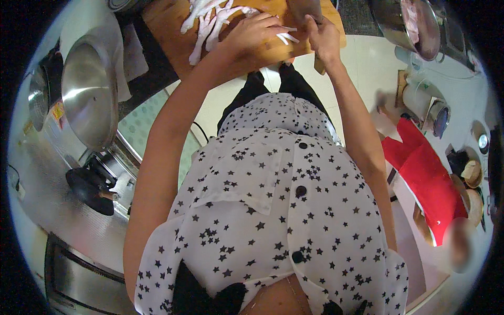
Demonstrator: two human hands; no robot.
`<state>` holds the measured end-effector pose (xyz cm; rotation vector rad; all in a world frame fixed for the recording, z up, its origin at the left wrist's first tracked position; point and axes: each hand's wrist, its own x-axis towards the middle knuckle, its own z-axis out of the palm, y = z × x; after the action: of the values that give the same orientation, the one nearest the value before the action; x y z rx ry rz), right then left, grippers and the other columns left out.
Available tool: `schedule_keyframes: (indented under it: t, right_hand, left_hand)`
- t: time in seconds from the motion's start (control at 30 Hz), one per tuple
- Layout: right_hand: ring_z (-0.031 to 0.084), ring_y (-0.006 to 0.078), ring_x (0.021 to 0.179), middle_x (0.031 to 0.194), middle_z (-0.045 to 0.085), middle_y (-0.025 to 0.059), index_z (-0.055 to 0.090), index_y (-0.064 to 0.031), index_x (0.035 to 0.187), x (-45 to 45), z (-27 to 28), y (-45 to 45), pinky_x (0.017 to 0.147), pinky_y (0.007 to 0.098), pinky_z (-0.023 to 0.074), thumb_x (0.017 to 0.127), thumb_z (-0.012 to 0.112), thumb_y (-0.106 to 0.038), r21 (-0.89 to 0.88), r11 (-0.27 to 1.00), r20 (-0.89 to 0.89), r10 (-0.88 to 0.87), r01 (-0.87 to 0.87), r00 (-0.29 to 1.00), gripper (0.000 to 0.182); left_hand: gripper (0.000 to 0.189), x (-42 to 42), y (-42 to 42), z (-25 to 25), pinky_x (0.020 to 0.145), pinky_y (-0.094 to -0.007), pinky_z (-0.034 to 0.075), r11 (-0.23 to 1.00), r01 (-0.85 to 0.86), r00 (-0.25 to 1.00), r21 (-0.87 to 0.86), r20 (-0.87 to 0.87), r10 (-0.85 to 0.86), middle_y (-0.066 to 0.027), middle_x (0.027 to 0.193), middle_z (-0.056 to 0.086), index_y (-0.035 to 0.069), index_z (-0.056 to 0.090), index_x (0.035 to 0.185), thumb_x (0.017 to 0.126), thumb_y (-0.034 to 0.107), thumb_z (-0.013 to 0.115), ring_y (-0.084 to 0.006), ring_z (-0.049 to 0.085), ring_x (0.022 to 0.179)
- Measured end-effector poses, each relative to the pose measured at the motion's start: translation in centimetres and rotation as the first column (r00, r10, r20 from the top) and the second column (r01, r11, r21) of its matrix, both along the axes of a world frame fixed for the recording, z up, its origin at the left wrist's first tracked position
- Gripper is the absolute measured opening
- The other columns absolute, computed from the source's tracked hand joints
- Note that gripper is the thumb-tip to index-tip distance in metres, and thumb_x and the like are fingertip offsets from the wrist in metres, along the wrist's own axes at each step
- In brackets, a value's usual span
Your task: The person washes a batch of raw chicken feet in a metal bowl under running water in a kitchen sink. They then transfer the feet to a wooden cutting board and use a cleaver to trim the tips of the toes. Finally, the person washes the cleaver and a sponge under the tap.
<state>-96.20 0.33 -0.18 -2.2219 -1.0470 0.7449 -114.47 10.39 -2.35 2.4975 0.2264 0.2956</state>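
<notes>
Several pale chicken feet [212,23] lie in a loose heap on the wooden cutting board [169,23]. My left hand [258,29] rests on the board at the heap's right side, its fingers curled over one chicken foot [289,38], whose pale toes stick out past the fingertips. Just to the right, my right hand [325,37] grips a cleaver [309,8] where the blade meets the handle. The wooden handle end shows below the fist, over the board's near edge. The blade's far part is cut off by the top of the picture.
A steel pot [427,29] with pale meat inside stands at the upper right. On the left are a large shiny metal lid or pan [88,98] and a black pan-like object [88,193]. Another person in red clothing [425,169] is at the right.
</notes>
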Motion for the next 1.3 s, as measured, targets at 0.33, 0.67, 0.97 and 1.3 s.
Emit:
schedule_keyframes:
  t: [0.33,0.67,0.97,1.3]
  right_hand:
    - [0.061,0.035,0.065,0.069,0.062,0.0207,0.062,0.0019,0.089,-1.6,2.7,0.7,0.062,0.0409,0.0483,0.085,0.055,-0.028,-0.037,0.997,0.013,0.067,-0.066,0.998,0.031]
    - [0.062,0.0337,0.061,0.066,0.061,0.0209,0.063,0.0019,0.09,-2.4,3.1,0.7,0.056,0.0394,0.0479,0.085,0.056,-0.028,-0.128,0.987,-0.024,0.094,-0.096,0.995,0.031]
    - [0.062,0.033,0.061,0.065,0.06,0.0203,0.064,-0.0007,0.09,-2.5,2.3,0.4,0.056,0.0398,0.0479,0.084,0.057,-0.028,-0.049,0.992,0.001,0.116,-0.115,0.993,0.028]
    - [0.06,0.0346,0.06,0.064,0.059,0.0213,0.061,0.0009,0.087,-2.0,1.7,0.1,0.055,0.0408,0.0476,0.085,0.055,-0.029,-0.147,0.969,0.107,0.217,-0.2,0.97,0.03]
  left_hand:
    - [0.043,0.2,1.5,-1.5,0.089,-0.0329,0.043,0.985,0.147,0.988,0.089,0.025,-0.15,-0.0025,0.109,0.054,0.015,0.056,0.109,0.066,0.02,0.056,-0.0205,0.051,0.102]
    - [0.034,0.0,1.8,-2.0,0.092,-0.0298,0.043,0.962,0.153,0.985,0.227,0.046,-0.168,0.0009,0.112,0.055,0.02,0.059,0.104,0.071,0.012,0.055,-0.0185,0.052,0.106]
    - [0.035,-0.1,1.8,-1.6,0.089,-0.0288,0.045,0.976,0.165,0.985,0.143,0.021,-0.17,0.0012,0.11,0.055,0.022,0.058,0.104,0.071,0.012,0.058,-0.0181,0.054,0.103]
    - [0.03,0.5,0.5,-1.3,0.087,-0.0291,0.046,0.987,0.159,0.983,-0.028,0.095,-0.156,-0.0005,0.106,0.055,0.016,0.058,0.098,0.069,0.009,0.06,-0.0178,0.054,0.102]
